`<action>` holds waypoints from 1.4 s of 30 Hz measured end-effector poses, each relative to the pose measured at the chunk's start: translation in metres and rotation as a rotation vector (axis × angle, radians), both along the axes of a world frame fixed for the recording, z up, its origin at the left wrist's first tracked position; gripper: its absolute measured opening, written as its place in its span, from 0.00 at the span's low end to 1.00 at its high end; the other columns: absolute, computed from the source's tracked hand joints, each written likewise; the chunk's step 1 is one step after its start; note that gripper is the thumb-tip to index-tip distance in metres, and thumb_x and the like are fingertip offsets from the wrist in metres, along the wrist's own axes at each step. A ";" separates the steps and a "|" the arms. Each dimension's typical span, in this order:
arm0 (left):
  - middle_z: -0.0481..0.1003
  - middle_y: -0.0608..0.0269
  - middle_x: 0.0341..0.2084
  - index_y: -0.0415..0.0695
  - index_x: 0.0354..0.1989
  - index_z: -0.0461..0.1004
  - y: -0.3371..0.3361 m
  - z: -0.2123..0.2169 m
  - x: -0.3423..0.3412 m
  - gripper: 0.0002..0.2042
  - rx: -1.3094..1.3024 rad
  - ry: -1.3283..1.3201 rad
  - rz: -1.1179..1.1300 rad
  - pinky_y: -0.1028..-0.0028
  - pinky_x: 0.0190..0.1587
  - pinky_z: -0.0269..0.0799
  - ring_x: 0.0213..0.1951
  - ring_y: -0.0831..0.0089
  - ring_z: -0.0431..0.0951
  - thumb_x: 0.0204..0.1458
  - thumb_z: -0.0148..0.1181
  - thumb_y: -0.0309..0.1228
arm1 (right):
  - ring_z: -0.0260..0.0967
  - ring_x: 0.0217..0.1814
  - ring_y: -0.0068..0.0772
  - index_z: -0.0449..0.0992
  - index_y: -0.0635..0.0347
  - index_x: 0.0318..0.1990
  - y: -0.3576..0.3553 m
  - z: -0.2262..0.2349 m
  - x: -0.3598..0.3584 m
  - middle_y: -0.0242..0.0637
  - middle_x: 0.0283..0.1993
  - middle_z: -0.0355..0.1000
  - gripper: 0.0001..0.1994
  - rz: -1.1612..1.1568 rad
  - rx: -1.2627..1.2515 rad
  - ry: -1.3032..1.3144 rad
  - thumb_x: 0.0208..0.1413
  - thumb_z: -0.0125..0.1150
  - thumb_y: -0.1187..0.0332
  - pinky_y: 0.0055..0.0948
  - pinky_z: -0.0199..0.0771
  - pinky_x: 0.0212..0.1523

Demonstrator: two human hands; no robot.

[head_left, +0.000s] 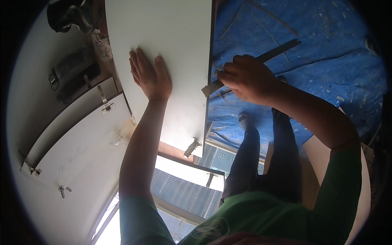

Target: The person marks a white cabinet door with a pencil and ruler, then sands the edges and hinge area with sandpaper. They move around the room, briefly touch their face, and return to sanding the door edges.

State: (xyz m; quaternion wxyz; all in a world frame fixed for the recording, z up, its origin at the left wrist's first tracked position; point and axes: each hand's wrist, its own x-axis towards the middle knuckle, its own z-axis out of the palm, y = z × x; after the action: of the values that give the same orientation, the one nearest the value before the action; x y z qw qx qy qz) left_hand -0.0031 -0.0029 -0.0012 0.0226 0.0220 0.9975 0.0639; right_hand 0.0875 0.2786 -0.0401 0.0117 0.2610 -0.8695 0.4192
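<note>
Right hand (247,79) clenched around a metal ruler (281,49) whose long axis crosses the white panel (171,36) edge, while left hand (149,75) lies flat, released, on the panel face.

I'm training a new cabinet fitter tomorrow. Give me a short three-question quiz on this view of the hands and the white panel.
1. True or false: the left hand lies flat, fingers spread, on the white flat cabinet panel.
2. What does the right hand grip?
A. a long grey metal ruler
B. a hammer
C. a paint brush
3. Fill in: the floor under the panel's right edge is covered by a crumpled ____ plastic sheet.

Key
1. True.
2. A; one end of the ruler meets the panel's right edge.
3. Blue. A small silver metal hinge sits near the panel's lower corner.
</note>
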 end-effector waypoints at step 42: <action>0.48 0.45 0.76 0.42 0.76 0.50 -0.002 -0.003 0.003 0.39 0.040 0.042 -0.036 0.50 0.76 0.36 0.77 0.49 0.43 0.65 0.45 0.56 | 0.72 0.42 0.37 0.75 0.57 0.45 -0.041 -0.018 0.046 0.36 0.36 0.72 0.14 -0.139 -0.206 -0.087 0.50 0.67 0.78 0.38 0.77 0.45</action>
State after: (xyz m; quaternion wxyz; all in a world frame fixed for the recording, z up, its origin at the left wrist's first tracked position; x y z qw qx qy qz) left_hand -0.0002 -0.0053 -0.0041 0.0023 0.0415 0.9957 0.0829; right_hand 0.1337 0.2377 -0.0584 0.0297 0.1790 -0.8376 0.5153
